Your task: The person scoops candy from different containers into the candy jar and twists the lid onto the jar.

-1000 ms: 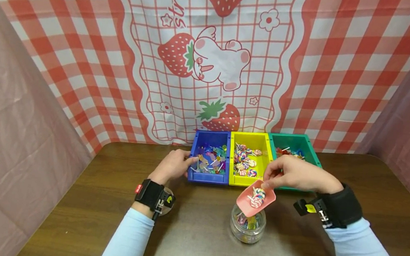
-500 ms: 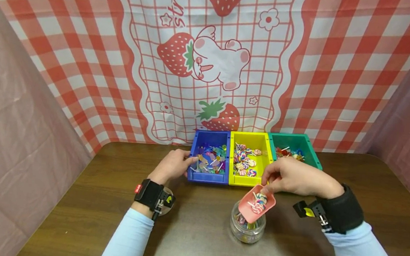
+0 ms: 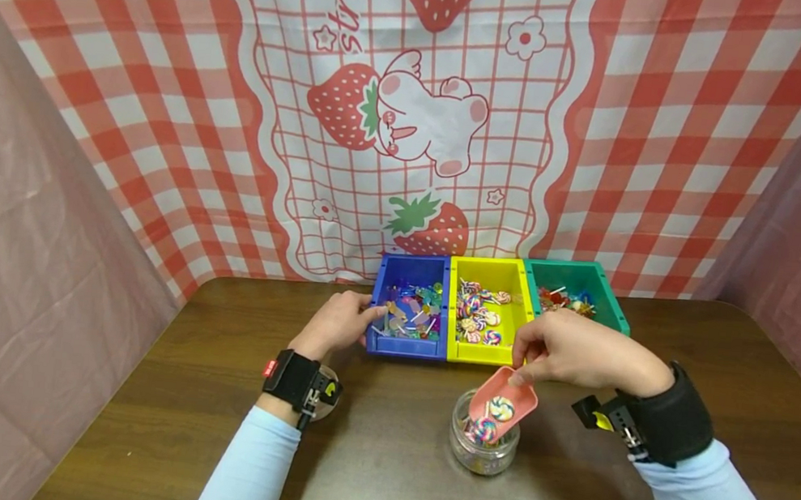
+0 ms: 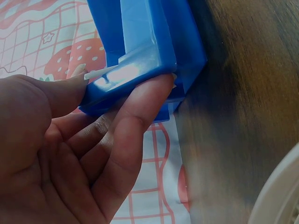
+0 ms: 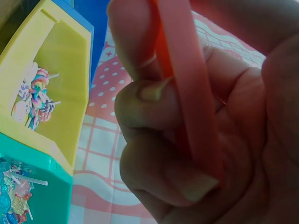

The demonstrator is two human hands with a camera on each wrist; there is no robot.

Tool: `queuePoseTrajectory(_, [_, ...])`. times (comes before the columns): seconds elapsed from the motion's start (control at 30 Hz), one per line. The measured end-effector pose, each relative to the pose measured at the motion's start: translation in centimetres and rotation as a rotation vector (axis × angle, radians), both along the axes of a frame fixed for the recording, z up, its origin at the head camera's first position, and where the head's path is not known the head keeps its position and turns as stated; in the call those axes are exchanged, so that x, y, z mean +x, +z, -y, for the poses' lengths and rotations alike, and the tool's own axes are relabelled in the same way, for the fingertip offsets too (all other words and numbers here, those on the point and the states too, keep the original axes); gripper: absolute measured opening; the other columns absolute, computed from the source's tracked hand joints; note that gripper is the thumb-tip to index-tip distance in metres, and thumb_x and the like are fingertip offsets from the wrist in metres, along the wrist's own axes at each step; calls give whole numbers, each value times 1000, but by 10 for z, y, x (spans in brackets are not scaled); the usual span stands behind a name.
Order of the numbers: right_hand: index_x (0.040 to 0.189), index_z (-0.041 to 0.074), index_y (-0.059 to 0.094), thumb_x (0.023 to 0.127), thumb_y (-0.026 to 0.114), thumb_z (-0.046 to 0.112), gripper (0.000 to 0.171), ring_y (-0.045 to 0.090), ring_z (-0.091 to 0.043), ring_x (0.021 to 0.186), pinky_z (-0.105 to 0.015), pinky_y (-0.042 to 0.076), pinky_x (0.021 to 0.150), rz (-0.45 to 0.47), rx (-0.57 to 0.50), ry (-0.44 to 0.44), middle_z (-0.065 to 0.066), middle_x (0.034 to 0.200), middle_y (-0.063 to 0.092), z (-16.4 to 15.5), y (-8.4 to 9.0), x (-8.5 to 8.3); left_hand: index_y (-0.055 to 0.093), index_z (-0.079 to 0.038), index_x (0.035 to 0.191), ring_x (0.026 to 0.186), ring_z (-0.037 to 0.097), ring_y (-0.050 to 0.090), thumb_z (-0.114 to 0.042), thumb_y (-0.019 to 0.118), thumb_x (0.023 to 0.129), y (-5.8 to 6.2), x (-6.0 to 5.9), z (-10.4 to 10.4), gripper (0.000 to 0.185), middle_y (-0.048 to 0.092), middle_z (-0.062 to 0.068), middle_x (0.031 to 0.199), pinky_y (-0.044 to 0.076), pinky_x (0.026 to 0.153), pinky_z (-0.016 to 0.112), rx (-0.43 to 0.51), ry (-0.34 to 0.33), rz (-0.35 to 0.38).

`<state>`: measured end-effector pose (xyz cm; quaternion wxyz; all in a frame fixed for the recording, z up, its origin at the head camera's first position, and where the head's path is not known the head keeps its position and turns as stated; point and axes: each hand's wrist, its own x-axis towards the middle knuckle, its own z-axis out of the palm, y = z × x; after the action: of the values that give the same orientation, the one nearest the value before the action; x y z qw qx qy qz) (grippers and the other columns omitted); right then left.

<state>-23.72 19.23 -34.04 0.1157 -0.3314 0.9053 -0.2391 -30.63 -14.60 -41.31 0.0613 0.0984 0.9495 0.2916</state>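
My right hand pinches the handle of a pink scoop, its fingers wrapped round the handle in the right wrist view. Tipped down, the scoop has its front lip over the mouth of a clear glass jar. Swirl lollipop charms lie in the scoop, one right at its lip. Colourful pieces show inside the jar, partly hidden by the scoop. At the far left, my left hand grips the side of a blue bin, thumb over the rim and fingers against the outer wall in the left wrist view.
Beside the blue bin stand a yellow bin with swirl lollipops and a green bin with mixed small candies, partly behind my right hand. A pale round object lies under my left wrist. A checked cloth hangs behind the table.
The scoop has moved down and tilted further into the jar's mouth, and the lollipops have slid toward its lip. My left hand stays on the blue bin.
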Motion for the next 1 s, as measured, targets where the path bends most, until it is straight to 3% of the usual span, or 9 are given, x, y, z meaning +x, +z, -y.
queuePoseTrajectory(0.23, [82, 18, 66, 82, 82, 36, 24, 48, -12, 61, -26, 38, 55, 16, 2, -10, 7, 66, 50, 0, 0, 1, 69, -12, 120, 64, 26, 70, -36, 55, 103, 0, 0, -1, 33, 67, 4, 65, 45, 60, 30, 4, 0, 6])
queuePoseTrajectory(0.47, [83, 19, 67, 82, 82, 37, 23, 47, -11, 61, -26, 38, 56, -19, -1, 17, 9, 67, 50, -1, 1, 1, 68, -11, 124, 65, 26, 70, -40, 55, 102, 0, 0, 0, 38, 67, 2, 65, 44, 58, 30, 11, 13, 13])
queuePoseTrajectory(0.6, [82, 21, 68, 83, 82, 35, 20, 49, -11, 63, -27, 40, 57, -42, 7, -11, 9, 68, 52, -5, 5, 0, 66, -11, 128, 65, 26, 70, -37, 55, 103, 0, -1, 0, 38, 67, 4, 66, 45, 58, 30, 15, 12, 17])
queuePoseTrajectory(0.73, [83, 19, 71, 84, 81, 29, 14, 51, -13, 64, -28, 43, 58, -131, -27, -102, 9, 71, 57, -10, 11, 0, 66, -11, 127, 64, 27, 70, -36, 55, 103, 0, -3, 0, 36, 69, 8, 68, 44, 57, 29, 16, 1, 12])
queuePoseTrajectory(0.9, [90, 9, 71, 87, 79, 24, 17, 51, -15, 59, -32, 44, 57, -318, -66, -311, 2, 73, 62, -11, 11, -4, 67, -10, 124, 64, 27, 69, -36, 55, 103, 1, -4, 0, 35, 68, 9, 67, 44, 57, 30, 16, -13, 12])
queuePoseTrajectory(1.0, [97, 4, 70, 89, 78, 24, 23, 52, -16, 58, -34, 44, 57, -385, -71, -404, -3, 76, 65, -8, 6, -11, 67, -11, 124, 64, 27, 69, -35, 56, 103, -1, -3, 1, 34, 67, 7, 65, 44, 58, 30, 16, -6, 13])
